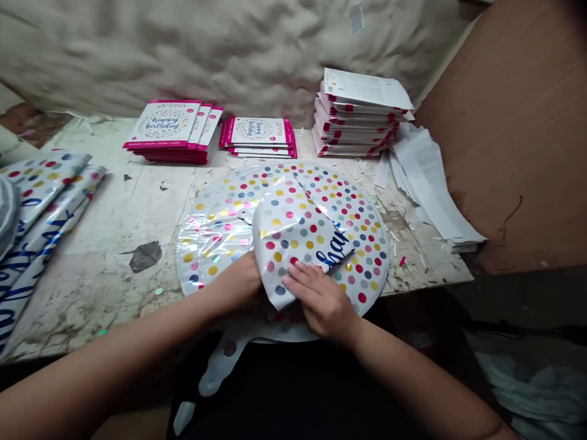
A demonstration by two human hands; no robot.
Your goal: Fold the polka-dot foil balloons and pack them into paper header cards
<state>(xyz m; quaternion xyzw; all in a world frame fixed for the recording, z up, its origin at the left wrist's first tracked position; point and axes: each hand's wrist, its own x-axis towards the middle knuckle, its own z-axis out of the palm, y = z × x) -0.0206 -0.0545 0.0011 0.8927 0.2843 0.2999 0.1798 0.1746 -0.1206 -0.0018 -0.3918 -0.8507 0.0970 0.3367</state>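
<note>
A flat foil balloon (293, 232), white with coloured dots and part of a blue "happy" print, lies partly folded over in front of me. Beneath it is a round dotted foil balloon layer (367, 244); I cannot tell whether it is the same balloon. My right hand (321, 296) presses on the folded part, fingers stretched out over its lower edge. The fingers of my left hand (252, 275) are hidden under the fold's left side. A pale balloon tail (224, 363) hangs over the table's front edge.
Folded dotted foil balloons (50, 208) lie at the left. Along the back stand "happy birthday" packets (165, 128), a smaller packet pile (259, 137) and a tall packet stack (362, 116). White paper strips (431, 189) lean by a brown board (513, 134) on the right.
</note>
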